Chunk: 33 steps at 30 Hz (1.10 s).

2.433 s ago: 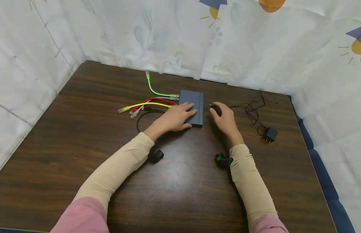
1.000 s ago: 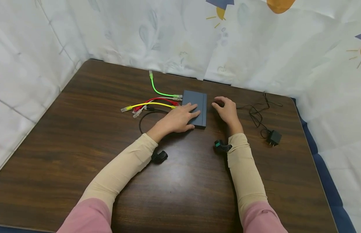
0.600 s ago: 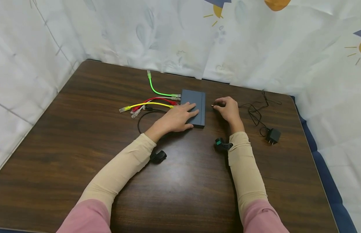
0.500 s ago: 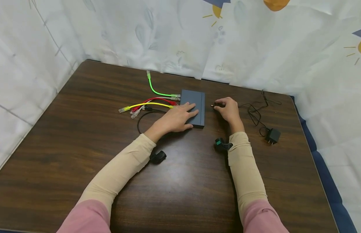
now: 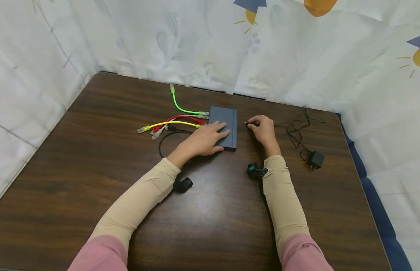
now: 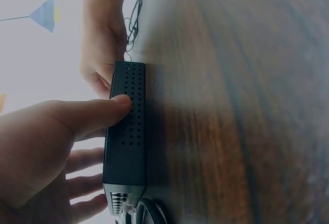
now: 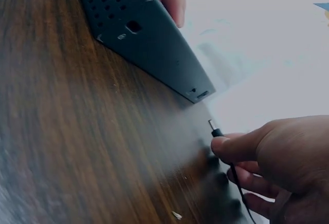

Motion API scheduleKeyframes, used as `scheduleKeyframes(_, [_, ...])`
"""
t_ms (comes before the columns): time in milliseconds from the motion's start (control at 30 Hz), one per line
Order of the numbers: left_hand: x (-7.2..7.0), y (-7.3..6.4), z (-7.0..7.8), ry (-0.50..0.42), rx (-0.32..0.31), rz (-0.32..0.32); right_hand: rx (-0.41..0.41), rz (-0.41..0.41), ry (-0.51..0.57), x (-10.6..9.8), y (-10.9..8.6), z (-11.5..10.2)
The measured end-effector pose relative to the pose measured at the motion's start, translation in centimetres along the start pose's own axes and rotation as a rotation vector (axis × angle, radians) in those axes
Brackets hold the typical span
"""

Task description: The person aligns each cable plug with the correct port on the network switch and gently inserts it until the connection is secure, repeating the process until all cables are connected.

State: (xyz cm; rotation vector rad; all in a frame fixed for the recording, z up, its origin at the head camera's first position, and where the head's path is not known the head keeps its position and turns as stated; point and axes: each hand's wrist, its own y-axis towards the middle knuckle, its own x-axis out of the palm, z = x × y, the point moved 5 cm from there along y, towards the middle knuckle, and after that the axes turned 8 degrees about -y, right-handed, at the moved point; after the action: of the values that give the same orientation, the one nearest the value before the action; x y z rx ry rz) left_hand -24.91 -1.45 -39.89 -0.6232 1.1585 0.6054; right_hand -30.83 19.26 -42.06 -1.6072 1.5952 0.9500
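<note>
A dark blue-grey network switch [image 5: 226, 114] lies on the table, several Ethernet cables at its left side. My left hand [image 5: 204, 140] rests on its top with fingers spread; its thumb [image 6: 105, 115] touches the vented side. Just to the right, my right hand [image 5: 265, 131] pinches the black barrel plug [image 7: 216, 131] of a power cord between thumb and fingers. The plug's metal tip points toward the switch and stands apart from it. A square socket [image 7: 133, 26] shows in the switch's facing side. The cord [image 5: 296, 131] trails right to a black power adapter [image 5: 315, 160].
Green [image 5: 177, 105], yellow [image 5: 172, 122], red and white Ethernet cables spread left of the switch. A black cable [image 5: 162, 140] loops beside them, partly hidden by the left arm. A white patterned curtain [image 5: 203, 45] hangs behind the table [image 5: 203, 226].
My right hand has shifted slightly forward and changed its hold on the plug, whose tip was hidden a second ago and shows again now. My left hand stays on the switch.
</note>
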Motion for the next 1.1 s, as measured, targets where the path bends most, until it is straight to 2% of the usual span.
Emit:
scheduleKeyframes(300, [0.2, -0.1, 0.1, -0.013, -0.005, 0.003, -0.006, 0.013, 0.03, 0.1, 0.5, -0.3])
scheduleKeyframes(500, [0.0, 0.0, 0.3, -0.001, 0.003, 0.024, -0.021, 0.052, 0.012, -0.1, 1.1, -0.9])
scheduleKeyframes(700, [0.1, -0.1, 0.4, -0.015, 0.004, 0.018, -0.012, 0.067, -0.029, 0.3, 1.8, -1.3])
scheduleKeyframes(967, [-0.2, -0.2, 0.3, -0.024, 0.002, 0.022, 0.017, 0.048, -0.033, 0.6, 2.5, -1.6])
scheduleKeyframes(1100, [-0.2, -0.2, 0.2, -0.018, -0.002, 0.016, 0.001, 0.043, -0.013, 0.8, 2.7, -1.8])
